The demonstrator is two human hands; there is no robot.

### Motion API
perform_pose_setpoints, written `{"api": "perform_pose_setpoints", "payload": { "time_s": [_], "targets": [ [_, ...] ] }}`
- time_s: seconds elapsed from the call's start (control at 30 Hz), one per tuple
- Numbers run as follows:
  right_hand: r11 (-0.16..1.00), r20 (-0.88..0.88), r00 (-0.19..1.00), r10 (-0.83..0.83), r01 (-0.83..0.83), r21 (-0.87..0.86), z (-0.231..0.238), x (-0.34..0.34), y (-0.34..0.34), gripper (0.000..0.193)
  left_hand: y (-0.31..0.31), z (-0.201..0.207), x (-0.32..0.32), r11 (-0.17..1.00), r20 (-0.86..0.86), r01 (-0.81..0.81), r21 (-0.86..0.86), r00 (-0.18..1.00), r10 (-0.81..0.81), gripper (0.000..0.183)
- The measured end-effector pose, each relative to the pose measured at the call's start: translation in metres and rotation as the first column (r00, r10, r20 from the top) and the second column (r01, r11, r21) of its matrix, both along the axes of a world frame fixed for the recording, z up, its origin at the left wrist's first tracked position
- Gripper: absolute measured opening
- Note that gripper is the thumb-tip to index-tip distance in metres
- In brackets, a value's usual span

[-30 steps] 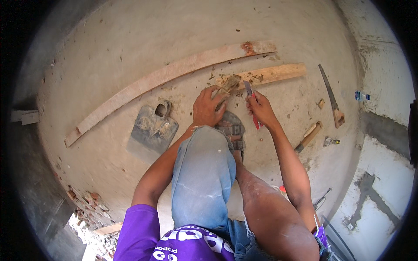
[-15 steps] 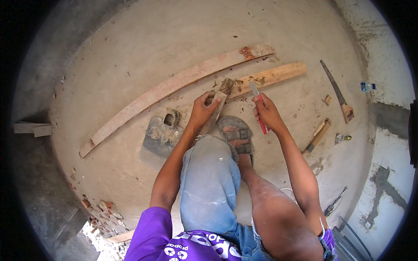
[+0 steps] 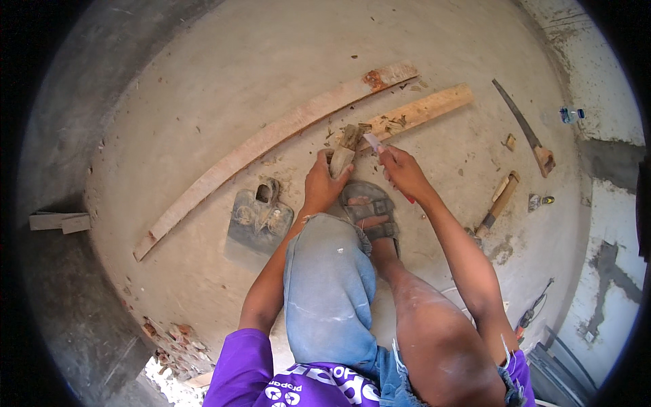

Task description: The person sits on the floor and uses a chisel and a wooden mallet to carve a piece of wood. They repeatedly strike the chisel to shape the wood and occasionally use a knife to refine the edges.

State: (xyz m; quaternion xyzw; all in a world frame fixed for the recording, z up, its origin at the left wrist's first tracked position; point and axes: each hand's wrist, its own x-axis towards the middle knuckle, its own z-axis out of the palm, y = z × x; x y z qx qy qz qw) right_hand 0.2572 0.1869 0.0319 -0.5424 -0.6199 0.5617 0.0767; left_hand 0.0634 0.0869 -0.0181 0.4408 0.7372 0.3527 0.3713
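Rough wooden block [image 3: 344, 154], splintery wooden batten [image 3: 420, 110], matt dusty concrete floor [image 3: 203, 88], cement-caked metal trowel [image 3: 256, 220].

Building site: bare concrete floor [image 3: 203, 88], handsaw [image 3: 522, 125], planks [image 3: 271, 139].

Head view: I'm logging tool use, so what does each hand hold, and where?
Left hand grips the short wooden block at its lower end; right hand holds the red-handled chisel by its handle.

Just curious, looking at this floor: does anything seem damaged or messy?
Yes. Wood chips litter the short plank beside the wood block, and the long plank has a reddish, chewed-up patch near its far end.
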Motion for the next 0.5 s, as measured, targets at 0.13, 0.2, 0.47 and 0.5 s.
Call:
{"api": "perform_pose_setpoints", "payload": {
  "time_s": [0.13, 0.2, 0.47, 0.5],
  "targets": [
    [0.972, 0.205, 0.973, 0.109, -0.147, 0.181, -0.004, -0.012, -0.003, 0.05, -0.005, 0.004, 0.008, 0.984, -0.104, 0.103, -0.147, 0.987, -0.119, 0.064],
    [0.96, 0.291, 0.948, 0.125, -0.19, 0.205, 0.0, -0.017, -0.002, 0.053, -0.007, 0.005, 0.01, 0.981, -0.105, 0.103, -0.166, 0.987, -0.121, 0.06],
    [0.935, 0.352, 0.922, 0.165, -0.259, 0.241, 0.003, -0.022, 0.007, 0.056, -0.009, -0.005, 0.014, 0.976, -0.199, 0.077, -0.204, 0.973, -0.118, 0.052],
    [0.94, 0.346, 0.925, 0.156, -0.247, 0.236, 0.002, -0.022, 0.007, 0.056, -0.008, -0.006, 0.015, 0.975, -0.199, 0.079, -0.206, 0.972, -0.121, 0.052]
  ]
}}
